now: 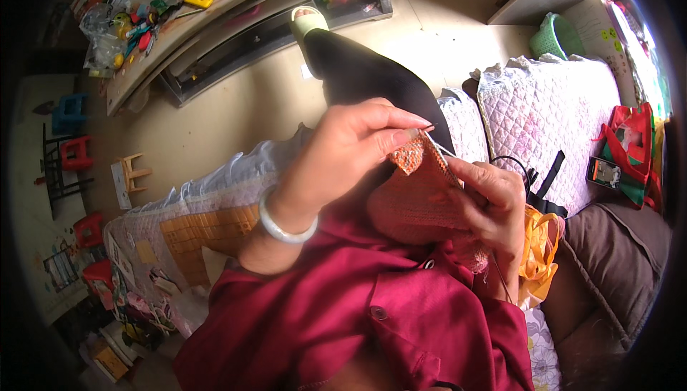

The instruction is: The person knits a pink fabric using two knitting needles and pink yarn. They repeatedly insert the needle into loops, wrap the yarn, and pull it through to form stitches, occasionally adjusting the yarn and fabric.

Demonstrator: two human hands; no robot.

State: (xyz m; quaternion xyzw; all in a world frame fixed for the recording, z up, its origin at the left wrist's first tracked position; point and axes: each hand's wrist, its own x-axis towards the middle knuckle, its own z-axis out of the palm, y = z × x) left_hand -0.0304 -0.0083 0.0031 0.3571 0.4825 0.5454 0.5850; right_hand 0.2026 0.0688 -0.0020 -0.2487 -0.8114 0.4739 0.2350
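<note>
A piece of orange and pink knitting (418, 198) hangs between my hands above my lap, its speckled corner folded over at the top. My left hand (359, 139), with a pale bangle (287, 230) on the wrist, pinches the top edge of the knitting between thumb and fingers. A thin knitting needle (443, 150) runs along that edge towards my right hand (491, 198), whose fingers are closed around the right side of the fabric. A strand of yarn (502, 278) trails down beside my right wrist. The needle's far ends are partly hidden by my fingers.
A quilted cushion (542, 122), a phone (604, 172), a red and green bag (630, 144) and an orange plastic bag (536, 251) lie at the right. A cluttered table (177, 26) stands at the upper left, and small stools (131, 172) at the left. A green basket (555, 37) is at the upper right.
</note>
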